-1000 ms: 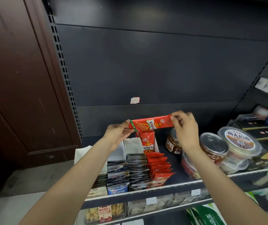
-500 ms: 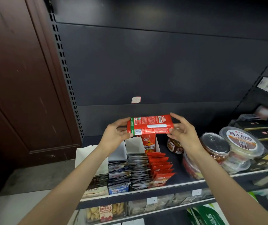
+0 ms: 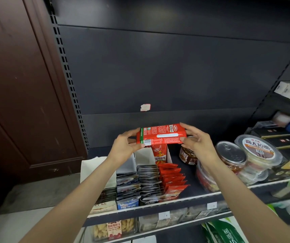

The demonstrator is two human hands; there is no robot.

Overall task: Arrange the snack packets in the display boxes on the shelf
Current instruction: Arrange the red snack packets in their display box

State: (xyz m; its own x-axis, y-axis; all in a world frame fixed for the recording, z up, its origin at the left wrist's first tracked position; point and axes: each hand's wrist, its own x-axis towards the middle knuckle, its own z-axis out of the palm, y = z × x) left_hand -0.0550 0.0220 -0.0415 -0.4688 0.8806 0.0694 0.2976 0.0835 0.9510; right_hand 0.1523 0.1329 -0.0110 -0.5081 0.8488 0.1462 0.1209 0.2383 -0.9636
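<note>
- Your left hand (image 3: 124,146) and right hand (image 3: 197,143) hold a red snack packet (image 3: 160,135) level above the shelf (image 3: 189,199), its printed back with the barcode facing you.
- The left hand pinches the packet's left end, thumb underneath near the barcode and fingers curled over the top edge.
- The right hand grips the right end, index finger stretched along the upper corner and thumb pressed against the lower edge.
- The packet hangs in the air just above the rear of the display boxes (image 3: 144,156), touching none of them.
- Directly below it, one red packet stands upright (image 3: 160,154) at the back of the rightmost box.
- In front of that upright packet, a row of red packets (image 3: 173,181) leans forward toward the shelf edge.
- To the left of the red row sit a row of dark grey packets (image 3: 148,183) and a row of grey-and-blue packets (image 3: 127,188), each in its own white box.
- Farther left, a box with a tall white flap (image 3: 95,171) holds pale packets; your left forearm crosses in front of it.
- To the right of the boxes stand a brown jar (image 3: 187,156), a clear tub with a pull-tab lid (image 3: 232,155) and a round noodle bowl (image 3: 257,149).
- White price tags (image 3: 211,206) line the shelf's front rail.
</note>
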